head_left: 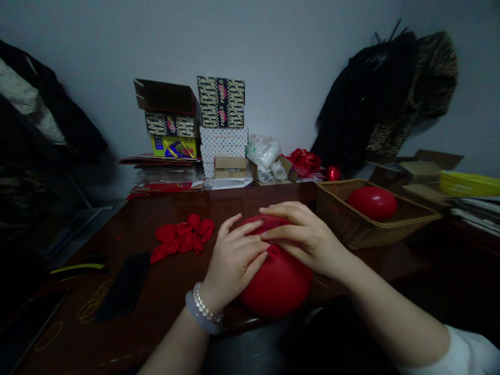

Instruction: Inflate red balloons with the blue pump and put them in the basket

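Both hands at frame centre, on a red balloon (279,284) that sits at the near table edge, inflated. Left hand (234,260) lies on its left top, fingers curled round w/ tips near the neck; right hand (302,234) covers the top from the right, fingers stretched flat toward the left one. Fingertips of both meet at the balloon's knot/neck, centre frame. So hands together, clasped on the balloon; can't tell if the neck itself is pinched. Left wrist has a bead bracelet (203,311).

Around:
- Pile of flat balloons (182,237), left of centre on the table (164,291), just beside the left hand but apart.
- Phone (124,285), dark, lower left, lying flat. Near it rubber bands (91,302) on the wood.
- Black-yellow tool (78,269) far left, too dim to id.
- Basket (351,224) right of centre, close to the right hand, not touching. 2nd balloon (372,202) inside it, inflated.
- Boxes (195,122) stacked upper centre vs. the wall, w/ plastic bags (263,151) and red ribbon (304,160) to their right.
- Coats (390,99) hang upper right; dark clothes upper left too.
- Books (469,183) at right edge.

Nothing lies between the hands and basket; the flat pile and phone sit clear to the left.
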Action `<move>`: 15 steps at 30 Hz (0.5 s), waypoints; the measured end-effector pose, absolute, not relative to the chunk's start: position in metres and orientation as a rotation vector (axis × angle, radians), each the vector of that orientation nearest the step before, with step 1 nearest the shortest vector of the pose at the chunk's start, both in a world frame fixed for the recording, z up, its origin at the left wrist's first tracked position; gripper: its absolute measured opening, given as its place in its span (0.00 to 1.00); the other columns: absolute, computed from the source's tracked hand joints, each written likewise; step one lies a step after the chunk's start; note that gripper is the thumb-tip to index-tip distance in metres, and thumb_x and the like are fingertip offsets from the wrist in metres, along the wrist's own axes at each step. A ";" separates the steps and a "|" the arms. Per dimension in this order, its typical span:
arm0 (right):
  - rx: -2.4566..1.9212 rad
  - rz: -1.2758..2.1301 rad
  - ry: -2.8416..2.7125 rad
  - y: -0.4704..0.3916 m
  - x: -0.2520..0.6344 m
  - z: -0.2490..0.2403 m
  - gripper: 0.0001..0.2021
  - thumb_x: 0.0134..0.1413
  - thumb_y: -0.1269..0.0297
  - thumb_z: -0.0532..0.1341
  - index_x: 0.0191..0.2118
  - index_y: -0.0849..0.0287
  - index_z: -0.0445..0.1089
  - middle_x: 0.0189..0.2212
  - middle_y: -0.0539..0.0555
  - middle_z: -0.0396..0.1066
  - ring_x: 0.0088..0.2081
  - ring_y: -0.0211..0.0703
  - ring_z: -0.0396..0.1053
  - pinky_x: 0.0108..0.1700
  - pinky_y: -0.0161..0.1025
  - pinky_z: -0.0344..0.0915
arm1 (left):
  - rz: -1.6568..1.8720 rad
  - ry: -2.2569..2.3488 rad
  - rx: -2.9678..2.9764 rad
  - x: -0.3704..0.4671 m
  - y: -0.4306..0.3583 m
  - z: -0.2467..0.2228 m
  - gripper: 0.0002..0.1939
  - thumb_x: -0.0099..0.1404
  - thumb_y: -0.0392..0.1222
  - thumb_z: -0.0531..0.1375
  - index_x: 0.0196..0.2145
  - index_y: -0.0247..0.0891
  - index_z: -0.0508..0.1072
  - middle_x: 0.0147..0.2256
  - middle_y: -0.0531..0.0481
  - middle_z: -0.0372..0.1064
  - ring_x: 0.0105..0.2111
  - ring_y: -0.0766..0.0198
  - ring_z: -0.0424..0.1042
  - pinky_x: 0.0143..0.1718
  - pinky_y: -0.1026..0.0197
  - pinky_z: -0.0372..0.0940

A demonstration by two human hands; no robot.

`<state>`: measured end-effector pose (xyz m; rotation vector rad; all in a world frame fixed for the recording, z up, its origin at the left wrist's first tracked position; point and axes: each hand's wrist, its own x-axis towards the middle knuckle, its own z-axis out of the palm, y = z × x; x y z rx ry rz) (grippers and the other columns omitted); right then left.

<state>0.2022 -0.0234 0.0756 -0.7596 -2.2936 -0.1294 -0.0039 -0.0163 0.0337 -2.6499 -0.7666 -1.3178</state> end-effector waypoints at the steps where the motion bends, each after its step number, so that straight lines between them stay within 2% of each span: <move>1: -0.738 -0.147 -2.324 -0.023 0.203 0.075 0.10 0.59 0.67 0.58 0.44 0.49 0.72 0.56 0.53 0.65 0.57 0.47 0.61 0.57 0.52 0.59 | -1.311 -0.760 -2.647 -0.004 -0.016 0.034 0.08 0.63 0.35 0.58 0.36 0.44 0.76 0.39 0.52 0.77 0.51 0.56 0.69 0.60 0.43 0.49; 8: -0.691 -0.167 -2.420 -0.022 0.198 0.069 0.08 0.61 0.70 0.54 0.43 0.56 0.68 0.55 0.56 0.65 0.58 0.46 0.59 0.58 0.52 0.59 | -1.255 -0.796 -2.670 -0.006 -0.016 0.036 0.07 0.62 0.37 0.58 0.34 0.45 0.77 0.38 0.53 0.77 0.51 0.56 0.66 0.61 0.41 0.48; 15: -0.655 0.055 -2.433 -0.022 0.198 0.068 0.07 0.60 0.72 0.51 0.41 0.56 0.64 0.53 0.59 0.64 0.57 0.46 0.58 0.57 0.52 0.59 | -1.239 -0.869 -2.779 -0.005 -0.014 0.036 0.08 0.63 0.38 0.58 0.35 0.47 0.77 0.38 0.52 0.77 0.54 0.55 0.63 0.61 0.40 0.46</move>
